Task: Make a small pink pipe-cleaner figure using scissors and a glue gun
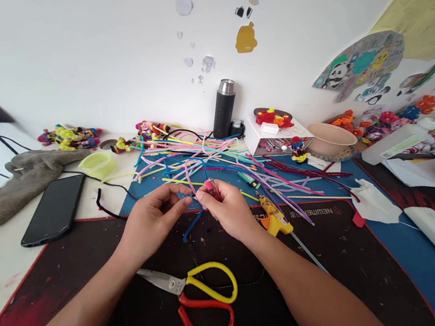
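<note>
The left hand (156,216) pinches with thumb and forefinger, the right hand (229,209) with curled fingers, both gripping a bent pink-and-blue pipe-cleaner piece (192,227) at the frame's centre; on the desk (4,271), red-and-yellow scissors (181,287) lie lower centre, a yellow glue gun (275,217) right of centre

Bright, diffuse light covers the pale wall (109,54), with soft shadows and a glint on the flask cap (226,86). Wide-angle distortion stretches the 2 forearms (76,302) near the edges.
</note>
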`<state>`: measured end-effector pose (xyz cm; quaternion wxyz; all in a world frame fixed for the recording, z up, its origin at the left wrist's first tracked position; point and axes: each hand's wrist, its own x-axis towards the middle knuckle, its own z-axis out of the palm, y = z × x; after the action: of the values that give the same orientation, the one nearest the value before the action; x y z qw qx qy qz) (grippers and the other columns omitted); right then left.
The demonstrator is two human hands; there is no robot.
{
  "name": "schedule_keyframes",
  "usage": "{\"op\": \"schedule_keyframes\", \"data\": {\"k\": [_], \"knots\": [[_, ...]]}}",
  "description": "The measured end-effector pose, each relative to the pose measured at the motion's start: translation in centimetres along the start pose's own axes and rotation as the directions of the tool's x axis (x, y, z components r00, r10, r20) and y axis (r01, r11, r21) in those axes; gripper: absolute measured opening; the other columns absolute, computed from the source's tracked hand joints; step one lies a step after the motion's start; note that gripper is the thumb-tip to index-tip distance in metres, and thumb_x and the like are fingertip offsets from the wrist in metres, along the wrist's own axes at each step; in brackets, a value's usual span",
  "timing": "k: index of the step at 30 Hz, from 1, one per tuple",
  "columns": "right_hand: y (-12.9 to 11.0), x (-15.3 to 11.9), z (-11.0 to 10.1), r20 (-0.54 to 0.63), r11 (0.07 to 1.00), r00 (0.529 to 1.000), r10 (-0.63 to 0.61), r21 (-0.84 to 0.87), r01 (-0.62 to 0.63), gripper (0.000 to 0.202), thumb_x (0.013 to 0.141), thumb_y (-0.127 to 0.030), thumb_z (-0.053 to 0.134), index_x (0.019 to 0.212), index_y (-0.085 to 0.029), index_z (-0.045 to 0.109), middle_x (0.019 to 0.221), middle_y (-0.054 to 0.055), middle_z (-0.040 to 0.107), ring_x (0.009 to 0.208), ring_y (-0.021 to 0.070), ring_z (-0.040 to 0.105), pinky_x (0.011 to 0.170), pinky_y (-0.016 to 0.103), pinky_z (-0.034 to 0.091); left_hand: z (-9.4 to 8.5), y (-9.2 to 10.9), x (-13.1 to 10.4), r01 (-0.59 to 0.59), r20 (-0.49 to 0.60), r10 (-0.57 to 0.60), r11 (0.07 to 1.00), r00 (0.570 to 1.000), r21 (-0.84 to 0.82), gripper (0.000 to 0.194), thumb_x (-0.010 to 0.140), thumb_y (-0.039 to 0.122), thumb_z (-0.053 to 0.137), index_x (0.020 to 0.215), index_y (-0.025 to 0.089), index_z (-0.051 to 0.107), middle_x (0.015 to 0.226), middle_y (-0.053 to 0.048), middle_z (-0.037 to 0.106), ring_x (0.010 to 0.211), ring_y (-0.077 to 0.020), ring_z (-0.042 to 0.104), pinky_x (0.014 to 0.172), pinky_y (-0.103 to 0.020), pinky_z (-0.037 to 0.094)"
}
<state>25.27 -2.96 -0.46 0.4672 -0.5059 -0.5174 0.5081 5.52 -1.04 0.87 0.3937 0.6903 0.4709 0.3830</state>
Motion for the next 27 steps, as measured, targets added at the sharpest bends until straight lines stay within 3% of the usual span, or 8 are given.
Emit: {"op": "schedule_keyframes", "data": {"k": [8,13,27], "knots": [[-0.14,-0.05,0.17,0.002,0.999,1.0,-0.024,-0.037,0.024,0.03,0.092,-0.052,0.074,0.088,-0.023,0.067,0.067,-0.005,0.048,0.061,0.0135,0.039,0.059,0.029,0.033,0.07,-0.02,-0.13,-0.027,0.006,0.026,0.999,1.0,0.027,0.032,0.094,0.052,0.072,0.101,0.021,0.077,0.07,0.002,0.065,0.062,-0.0165,0.057,0.06,-0.028,0.045],[-0.37,-0.21,0.31,-0.004,0.997,0.998,-0.06,-0.056,0.06,0.029,0.093,-0.051,0.072,0.087,-0.022,0.068,0.072,-0.004,0.053,0.064,0.0137,0.042,0.062,0.029,0.035,0.01,0.02,-0.11,-0.009,0.024,0.008,0.999,1.0,0.043,0.034,0.095,0.054,0.072,0.098,0.021,0.076,0.074,0.0,0.07,0.064,-0.0173,0.06,0.062,-0.028,0.046],[-0.03,0.03,-0.04,0.006,1.0,1.0,-0.016,0.009,0.016,0.034,0.094,-0.056,0.074,0.089,-0.024,0.065,0.068,-0.004,0.05,0.059,0.0137,0.04,0.055,0.028,0.031,-0.3,0.29,0.28,0.077,0.027,-0.075,0.989,0.997,-0.124,0.043,0.088,0.062,0.081,0.093,0.02,0.075,0.074,0.0,0.067,0.066,-0.0162,0.055,0.061,-0.026,0.047]]}}
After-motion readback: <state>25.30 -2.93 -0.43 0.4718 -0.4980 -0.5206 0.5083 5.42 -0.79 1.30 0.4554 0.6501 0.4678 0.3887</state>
